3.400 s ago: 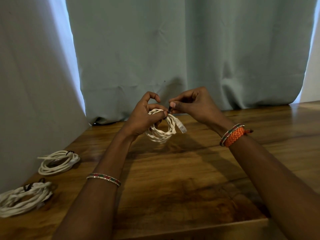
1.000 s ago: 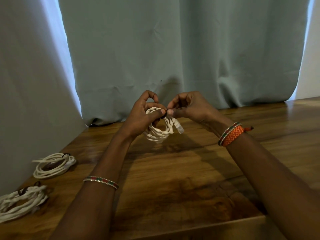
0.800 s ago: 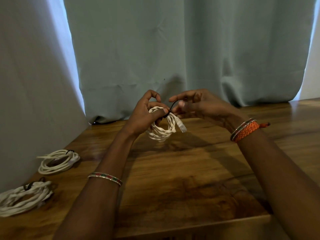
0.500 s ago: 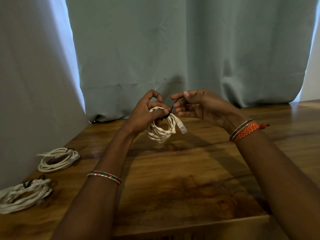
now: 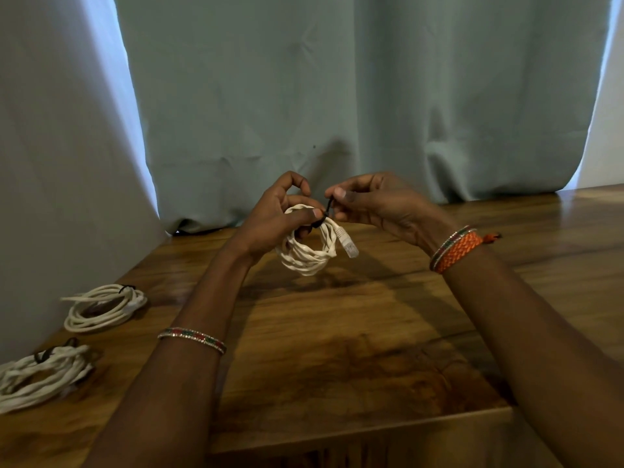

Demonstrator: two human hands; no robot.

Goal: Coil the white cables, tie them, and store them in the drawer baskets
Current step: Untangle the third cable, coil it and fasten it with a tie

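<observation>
At nine o'clock I am seeing two tied white coils [image 5: 105, 308] [image 5: 42, 373] lying on the wooden bench [image 5: 337, 349]. At centre, my left hand [image 5: 273, 219] is gripping a coiled white cable [image 5: 309, 249] above the bench, thumb pressing its top. At one o'clock from it, my right hand [image 5: 374, 206] is pinching a black tie [image 5: 327, 211] wrapped on the coil.

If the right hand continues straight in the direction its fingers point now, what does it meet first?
Probably the left hand: the right hand points leftward, pinching the black tie on the coiled cable.
</observation>
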